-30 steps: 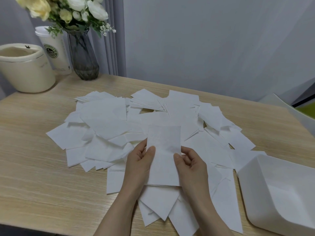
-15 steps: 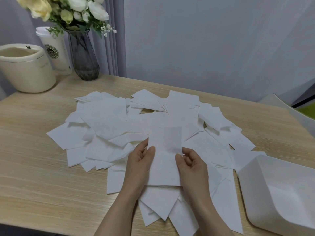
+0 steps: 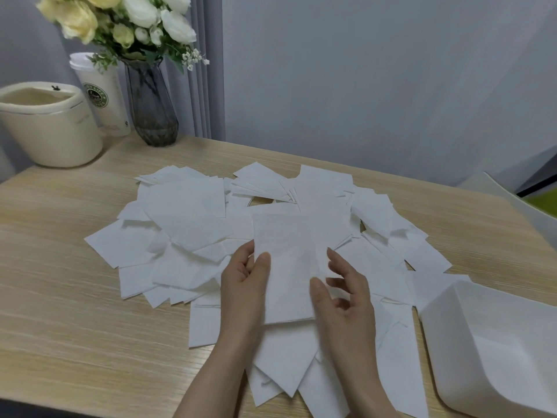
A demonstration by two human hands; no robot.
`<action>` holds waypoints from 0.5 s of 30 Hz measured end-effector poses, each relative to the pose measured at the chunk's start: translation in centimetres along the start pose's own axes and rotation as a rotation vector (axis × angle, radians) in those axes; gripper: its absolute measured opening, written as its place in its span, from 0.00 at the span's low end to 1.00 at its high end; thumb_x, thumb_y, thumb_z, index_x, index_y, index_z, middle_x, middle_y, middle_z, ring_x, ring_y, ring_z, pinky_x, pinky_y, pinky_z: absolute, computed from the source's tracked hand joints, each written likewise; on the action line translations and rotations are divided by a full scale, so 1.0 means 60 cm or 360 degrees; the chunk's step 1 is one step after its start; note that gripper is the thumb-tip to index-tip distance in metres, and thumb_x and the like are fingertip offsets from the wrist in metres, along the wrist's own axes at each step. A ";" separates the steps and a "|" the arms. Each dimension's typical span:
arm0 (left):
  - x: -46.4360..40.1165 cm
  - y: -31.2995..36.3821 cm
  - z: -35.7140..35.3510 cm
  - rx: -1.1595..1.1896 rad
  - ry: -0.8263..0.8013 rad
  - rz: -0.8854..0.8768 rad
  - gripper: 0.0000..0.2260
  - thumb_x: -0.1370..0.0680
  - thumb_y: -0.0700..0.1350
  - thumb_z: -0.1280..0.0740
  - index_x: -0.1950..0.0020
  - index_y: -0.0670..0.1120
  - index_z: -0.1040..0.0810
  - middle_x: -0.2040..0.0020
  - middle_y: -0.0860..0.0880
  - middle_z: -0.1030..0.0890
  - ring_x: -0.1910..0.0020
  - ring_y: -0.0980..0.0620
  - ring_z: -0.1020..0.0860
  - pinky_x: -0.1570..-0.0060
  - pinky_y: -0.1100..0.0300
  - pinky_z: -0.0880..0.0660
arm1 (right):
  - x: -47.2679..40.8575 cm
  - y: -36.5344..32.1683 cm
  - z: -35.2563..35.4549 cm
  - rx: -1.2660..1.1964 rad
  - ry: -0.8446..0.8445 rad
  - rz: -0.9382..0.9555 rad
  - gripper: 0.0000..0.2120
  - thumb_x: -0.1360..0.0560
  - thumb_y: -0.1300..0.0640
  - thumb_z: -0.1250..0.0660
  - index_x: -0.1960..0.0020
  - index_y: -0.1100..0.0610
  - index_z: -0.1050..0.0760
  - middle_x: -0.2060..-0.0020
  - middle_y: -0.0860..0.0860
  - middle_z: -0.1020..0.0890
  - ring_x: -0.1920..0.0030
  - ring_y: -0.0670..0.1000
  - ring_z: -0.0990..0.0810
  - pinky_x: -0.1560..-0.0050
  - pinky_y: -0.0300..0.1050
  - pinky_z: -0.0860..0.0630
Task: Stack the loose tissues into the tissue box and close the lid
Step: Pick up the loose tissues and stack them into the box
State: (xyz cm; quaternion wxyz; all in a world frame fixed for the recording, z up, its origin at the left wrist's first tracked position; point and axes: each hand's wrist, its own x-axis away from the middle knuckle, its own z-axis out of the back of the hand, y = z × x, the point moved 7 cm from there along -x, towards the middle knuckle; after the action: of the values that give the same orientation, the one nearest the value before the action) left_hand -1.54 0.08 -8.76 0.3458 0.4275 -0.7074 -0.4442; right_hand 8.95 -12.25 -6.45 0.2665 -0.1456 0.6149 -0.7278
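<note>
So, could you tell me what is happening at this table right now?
A person is gathering loose tissues spread over the wooden table. The left hand pinches one tissue by its edge, while the right hand hovers beside it with fingers loose. The open white tissue box waits at the right.

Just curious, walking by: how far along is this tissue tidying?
Barely started. The white tissue box looks empty. The left hand holds one tissue, with the right hand open beside it. The loose tissues are spread over the table. I see no lid.
</note>
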 end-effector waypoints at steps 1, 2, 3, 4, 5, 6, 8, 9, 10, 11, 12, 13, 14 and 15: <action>-0.001 0.002 -0.001 0.0027 0.0056 -0.0002 0.10 0.19 0.36 0.38 0.44 0.47 0.21 0.54 0.46 0.14 0.55 0.49 0.16 0.57 0.58 0.19 | 0.004 -0.003 0.000 -0.0040 -0.0031 -0.0010 0.20 0.28 0.49 0.30 0.38 0.37 0.27 0.45 0.35 0.26 0.45 0.37 0.26 0.53 0.28 0.30; -0.002 0.003 -0.003 0.0077 0.0114 0.0010 0.10 0.19 0.36 0.39 0.45 0.47 0.21 0.54 0.46 0.14 0.55 0.49 0.16 0.55 0.56 0.19 | 0.008 -0.007 -0.002 -0.0096 -0.0071 -0.0036 0.20 0.27 0.50 0.29 0.37 0.38 0.27 0.43 0.36 0.26 0.46 0.34 0.26 0.53 0.26 0.30; -0.002 0.002 -0.005 0.0148 0.0171 0.0038 0.10 0.19 0.36 0.39 0.46 0.48 0.21 0.53 0.46 0.14 0.54 0.49 0.16 0.53 0.55 0.20 | 0.011 -0.009 -0.004 -0.0154 -0.0111 -0.0069 0.20 0.25 0.53 0.29 0.37 0.38 0.27 0.43 0.38 0.25 0.48 0.33 0.26 0.53 0.25 0.30; -0.002 -0.001 -0.008 0.0219 0.0225 0.0073 0.10 0.19 0.36 0.39 0.47 0.48 0.21 0.52 0.46 0.15 0.53 0.49 0.17 0.50 0.53 0.21 | 0.015 -0.011 -0.006 -0.0204 -0.0144 -0.0096 0.20 0.25 0.56 0.29 0.38 0.39 0.26 0.43 0.41 0.24 0.52 0.33 0.24 0.54 0.25 0.30; -0.001 -0.003 -0.011 0.0269 0.0274 0.0105 0.09 0.19 0.36 0.39 0.47 0.47 0.22 0.51 0.46 0.15 0.52 0.48 0.17 0.47 0.51 0.21 | 0.018 -0.011 -0.009 -0.0242 -0.0162 -0.0118 0.19 0.25 0.58 0.30 0.39 0.39 0.25 0.44 0.45 0.23 0.54 0.35 0.23 0.54 0.26 0.29; 0.001 -0.005 -0.014 0.0307 0.0317 0.0128 0.09 0.19 0.36 0.40 0.46 0.46 0.22 0.49 0.45 0.15 0.49 0.47 0.17 0.45 0.50 0.22 | 0.021 -0.010 -0.011 -0.0278 -0.0169 -0.0145 0.18 0.26 0.58 0.30 0.41 0.39 0.23 0.46 0.49 0.22 0.54 0.38 0.22 0.53 0.28 0.28; 0.005 -0.008 -0.018 0.0379 0.0389 0.0151 0.09 0.18 0.36 0.40 0.44 0.44 0.23 0.47 0.43 0.16 0.45 0.44 0.19 0.43 0.50 0.23 | 0.024 -0.003 -0.015 -0.0366 -0.0154 -0.0218 0.16 0.27 0.57 0.29 0.44 0.39 0.20 0.49 0.53 0.19 0.54 0.43 0.20 0.53 0.31 0.26; 0.007 -0.009 -0.019 0.0409 0.0417 0.0149 0.09 0.18 0.35 0.40 0.43 0.44 0.23 0.46 0.43 0.17 0.44 0.43 0.19 0.43 0.51 0.23 | 0.025 0.000 -0.016 -0.0424 -0.0139 -0.0260 0.15 0.28 0.57 0.28 0.46 0.40 0.19 0.52 0.55 0.18 0.56 0.44 0.20 0.54 0.32 0.25; 0.010 -0.010 -0.021 0.0431 0.0433 0.0141 0.09 0.18 0.35 0.40 0.43 0.44 0.24 0.45 0.42 0.17 0.43 0.42 0.19 0.43 0.50 0.24 | 0.026 0.002 -0.018 -0.0484 -0.0126 -0.0299 0.14 0.28 0.58 0.28 0.47 0.42 0.18 0.56 0.56 0.17 0.58 0.46 0.20 0.55 0.33 0.24; 0.014 -0.009 -0.023 0.0443 0.0430 0.0131 0.09 0.18 0.35 0.40 0.41 0.44 0.24 0.44 0.42 0.17 0.42 0.42 0.20 0.42 0.50 0.24 | 0.026 0.002 -0.020 -0.0541 -0.0122 -0.0322 0.13 0.28 0.60 0.28 0.48 0.44 0.17 0.61 0.55 0.17 0.60 0.46 0.20 0.57 0.34 0.24; 0.018 -0.008 -0.026 0.0444 0.0405 0.0119 0.10 0.18 0.35 0.40 0.40 0.43 0.25 0.44 0.42 0.17 0.42 0.42 0.20 0.41 0.49 0.24 | 0.025 -0.001 -0.020 -0.0575 -0.0120 -0.0323 0.13 0.27 0.62 0.29 0.49 0.46 0.17 0.65 0.53 0.19 0.63 0.47 0.21 0.59 0.34 0.24; 0.022 -0.006 -0.029 0.0430 0.0365 0.0103 0.11 0.18 0.35 0.40 0.38 0.43 0.26 0.44 0.43 0.17 0.42 0.43 0.19 0.41 0.49 0.24 | 0.024 -0.004 -0.019 -0.0572 -0.0108 -0.0307 0.13 0.27 0.64 0.29 0.49 0.47 0.17 0.69 0.50 0.21 0.66 0.47 0.22 0.61 0.33 0.25; 0.026 -0.003 -0.031 0.0404 0.0314 0.0083 0.12 0.19 0.35 0.39 0.37 0.44 0.27 0.44 0.44 0.16 0.43 0.44 0.19 0.43 0.51 0.22 | 0.022 -0.009 -0.015 -0.0538 -0.0093 -0.0277 0.13 0.26 0.65 0.30 0.49 0.48 0.18 0.72 0.48 0.24 0.68 0.47 0.23 0.62 0.33 0.25; 0.030 0.002 -0.032 0.0376 0.0255 0.0057 0.13 0.19 0.35 0.38 0.36 0.45 0.28 0.45 0.46 0.16 0.44 0.46 0.18 0.47 0.54 0.20 | 0.019 -0.014 -0.010 -0.0488 -0.0084 -0.0238 0.13 0.26 0.66 0.31 0.49 0.49 0.18 0.74 0.45 0.25 0.70 0.46 0.25 0.63 0.32 0.26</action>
State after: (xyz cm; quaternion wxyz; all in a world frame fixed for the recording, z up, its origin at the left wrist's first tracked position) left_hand -0.63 -2.17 -7.76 0.3564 0.4866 -0.7324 -0.3159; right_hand 7.51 -12.33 -5.92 0.2022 -0.2488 0.6989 -0.6393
